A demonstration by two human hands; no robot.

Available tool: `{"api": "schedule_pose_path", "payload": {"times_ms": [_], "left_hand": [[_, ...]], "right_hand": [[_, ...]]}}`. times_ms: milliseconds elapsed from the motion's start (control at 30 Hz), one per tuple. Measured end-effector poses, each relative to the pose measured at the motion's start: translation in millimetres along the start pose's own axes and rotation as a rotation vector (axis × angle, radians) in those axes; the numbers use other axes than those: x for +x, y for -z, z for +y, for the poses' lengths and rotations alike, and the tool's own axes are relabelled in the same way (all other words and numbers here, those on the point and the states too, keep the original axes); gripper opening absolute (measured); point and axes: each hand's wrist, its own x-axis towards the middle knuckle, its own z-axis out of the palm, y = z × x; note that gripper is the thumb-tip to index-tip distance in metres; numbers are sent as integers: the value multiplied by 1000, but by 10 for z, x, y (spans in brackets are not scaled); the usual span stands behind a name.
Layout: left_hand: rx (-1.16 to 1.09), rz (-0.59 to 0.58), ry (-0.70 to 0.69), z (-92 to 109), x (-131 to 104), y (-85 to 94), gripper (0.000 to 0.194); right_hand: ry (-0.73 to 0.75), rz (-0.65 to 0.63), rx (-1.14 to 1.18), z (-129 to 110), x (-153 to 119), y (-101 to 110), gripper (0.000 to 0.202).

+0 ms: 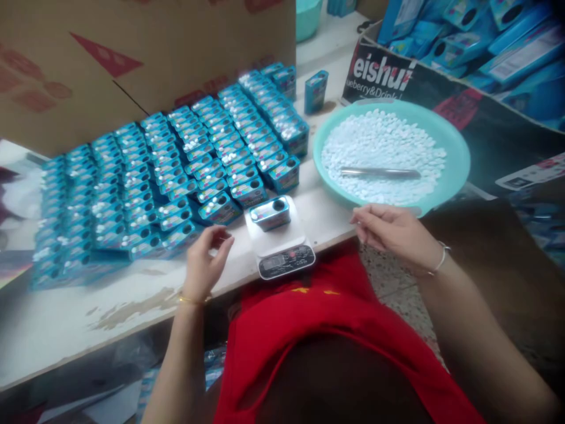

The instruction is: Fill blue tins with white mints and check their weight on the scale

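Note:
A small blue box [271,219] with a dark round hole in its top stands on a white digital scale [282,240] at the table edge. White tablets lie on the left part of its top. Left of the scale, my left hand [206,259] hovers with curved fingers, thumb apart and nothing between them. My right hand [386,229] is beside the front rim of a turquoise basin [459,154], its fingertips pinched together; what they hold, if anything, is hidden. Inside the basin, a metal bar-like tool [382,172] rests on many white tablets [379,138].
Rows of similar blue boxes [220,138], many topped with tablets, fill the table's left and middle. One blue box [316,92] stands alone behind the basin. A large cardboard carton [176,47] rises at the back. Another carton [375,73] at right holds blue boxes.

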Motion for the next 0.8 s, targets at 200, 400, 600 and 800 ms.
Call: {"api": "schedule_pose_path", "payload": {"times_ms": [200, 400, 600, 800], "left_hand": [[-36, 94, -106, -45, -66, -147, 25], [39, 259, -360, 84, -15, -200, 25], [139, 246, -499, 174, 13, -315, 50], [194, 260, -526, 214, 54, -413, 50]], "right_hand": [[39, -92, -51, -56, 128, -272, 35], [203, -120, -204, -236, 302, -598, 38], [351, -56, -287, -303, 505, -829, 40], [487, -79, -561, -387, 762, -1043, 40]]}}
